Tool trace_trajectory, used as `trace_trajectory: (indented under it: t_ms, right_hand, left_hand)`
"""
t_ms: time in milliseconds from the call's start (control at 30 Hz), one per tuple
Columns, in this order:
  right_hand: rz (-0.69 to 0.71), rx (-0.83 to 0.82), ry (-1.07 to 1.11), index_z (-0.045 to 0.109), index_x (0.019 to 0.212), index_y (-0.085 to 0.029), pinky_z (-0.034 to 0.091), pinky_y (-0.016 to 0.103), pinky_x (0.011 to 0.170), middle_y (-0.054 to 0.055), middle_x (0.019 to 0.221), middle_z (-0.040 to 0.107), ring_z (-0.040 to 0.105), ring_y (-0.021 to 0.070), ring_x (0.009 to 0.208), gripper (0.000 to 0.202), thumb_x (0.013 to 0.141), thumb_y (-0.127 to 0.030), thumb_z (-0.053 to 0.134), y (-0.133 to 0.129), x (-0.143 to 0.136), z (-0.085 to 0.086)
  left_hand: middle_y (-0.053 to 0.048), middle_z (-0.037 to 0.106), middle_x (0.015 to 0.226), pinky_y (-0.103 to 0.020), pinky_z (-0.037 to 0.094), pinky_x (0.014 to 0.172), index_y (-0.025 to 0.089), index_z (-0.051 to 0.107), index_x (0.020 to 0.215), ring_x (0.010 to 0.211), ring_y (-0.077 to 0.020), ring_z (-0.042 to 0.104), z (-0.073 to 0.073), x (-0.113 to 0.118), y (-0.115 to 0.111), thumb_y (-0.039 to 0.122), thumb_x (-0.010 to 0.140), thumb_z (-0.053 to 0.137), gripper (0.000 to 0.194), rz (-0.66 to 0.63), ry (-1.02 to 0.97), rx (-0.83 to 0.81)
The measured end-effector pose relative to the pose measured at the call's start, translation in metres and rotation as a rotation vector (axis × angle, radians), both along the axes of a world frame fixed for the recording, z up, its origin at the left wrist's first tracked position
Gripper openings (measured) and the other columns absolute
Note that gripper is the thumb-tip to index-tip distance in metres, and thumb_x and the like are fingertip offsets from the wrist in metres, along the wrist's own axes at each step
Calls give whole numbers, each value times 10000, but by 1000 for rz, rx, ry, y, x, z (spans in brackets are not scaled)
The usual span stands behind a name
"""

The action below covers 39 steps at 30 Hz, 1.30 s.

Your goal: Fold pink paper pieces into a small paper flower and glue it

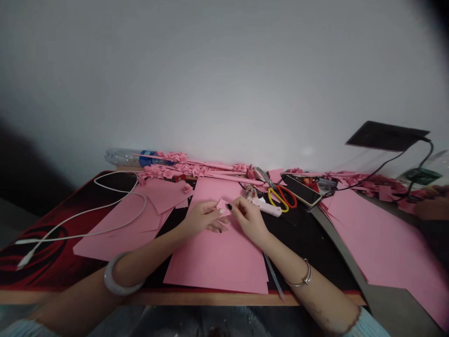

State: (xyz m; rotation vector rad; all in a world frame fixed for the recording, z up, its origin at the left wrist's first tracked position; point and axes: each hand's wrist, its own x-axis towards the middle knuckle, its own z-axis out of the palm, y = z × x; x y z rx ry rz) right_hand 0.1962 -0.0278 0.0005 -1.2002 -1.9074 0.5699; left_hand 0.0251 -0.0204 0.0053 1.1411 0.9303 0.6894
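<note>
Between the fingertips of both hands is a small folded piece of pink paper. My left hand pinches it from the left, thumb on top and the other fingers under and behind it. From the right, my right hand is closed with thumb and forefinger at the paper's edge; its other fingers are curled. Both hands are just above a large pink sheet lying on the black and red mat. To the right of my right hand lie a pale hot glue gun and scissors with yellow and red handles.
Pink paper flowers with stems line the wall beside a plastic bottle. More pink sheets lie left under a white cable. A phone, a pen and a black panel are rightward. Another person's arm shows far right.
</note>
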Motion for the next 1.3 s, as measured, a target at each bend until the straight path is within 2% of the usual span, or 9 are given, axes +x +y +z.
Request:
trace_trajectory:
  t_ms: [233, 333, 433, 600, 767, 867, 1000, 1167, 1300]
  right_hand:
    - [-42, 61, 1, 440, 660, -178, 311, 219, 516, -29, 567, 446, 395, 96, 524, 188, 839, -237, 443, -1, 0, 0]
    - [-73, 104, -16, 459, 649, -175, 322, 224, 530, -24, 572, 463, 413, 100, 536, 183, 827, -214, 456, -1, 1, 1]
    - [-51, 125, -29, 496, 657, -173, 343, 230, 547, -7, 605, 506, 448, 109, 566, 155, 809, -177, 469, -1, 1, 0]
    - [27, 141, -47, 537, 704, -175, 379, 241, 577, 23, 685, 559, 496, 129, 637, 114, 797, -138, 483, 0, 1, -1]
    - [66, 145, -47, 571, 817, -177, 398, 246, 581, 44, 791, 566, 494, 132, 662, 54, 797, -219, 544, 0, 0, 1]
    - [72, 140, -52, 566, 872, -179, 400, 248, 576, 42, 820, 548, 471, 121, 628, 155, 751, -265, 612, -1, 0, 3]
    - [54, 145, -51, 549, 832, -177, 387, 245, 581, 31, 799, 531, 466, 126, 649, 170, 714, -252, 647, -2, -2, 4]
    - [41, 124, -61, 532, 804, -179, 370, 242, 583, 19, 777, 507, 442, 122, 634, 153, 717, -236, 645, -2, -2, 3]
    - [38, 122, -59, 539, 803, -178, 362, 238, 588, 16, 777, 500, 432, 116, 626, 89, 747, -190, 607, -2, -2, 4]
  left_hand:
    - [-105, 691, 820, -305, 487, 600, 168, 505, 993, 641, -220, 671, 1, -2, 3, 477, 709, 595, 428, -39, -61, -93]
    - [-109, 700, 787, -328, 489, 598, 181, 448, 1087, 651, -247, 672, 3, -2, 4, 490, 732, 552, 481, -6, -119, -176]
    - [-112, 700, 798, -329, 489, 631, 162, 478, 1050, 706, -253, 669, 4, -2, 5, 488, 767, 497, 433, 44, -165, -209]
    - [-116, 689, 832, -323, 492, 716, 150, 571, 876, 827, -242, 652, 0, -2, 5, 455, 781, 496, 328, 104, -203, -158]
    - [-91, 671, 876, -336, 491, 772, 139, 587, 844, 835, -207, 641, -2, -3, 5, 307, 700, 638, 227, 176, -212, -102]
    - [-76, 666, 901, -326, 477, 806, 141, 599, 883, 873, -192, 623, -3, -4, 5, 272, 671, 665, 258, 144, -185, -56]
    - [-82, 649, 934, -339, 485, 786, 149, 578, 967, 870, -191, 612, -4, -4, 5, 295, 647, 687, 369, 122, -163, -13]
    - [-24, 643, 795, -362, 488, 797, 185, 515, 1124, 783, -156, 609, -5, -2, 5, 285, 643, 698, 524, 95, -181, 9]
    - [-51, 649, 873, -365, 482, 816, 169, 538, 1086, 820, -166, 605, -5, -2, 5, 276, 645, 699, 482, 81, -182, 2]
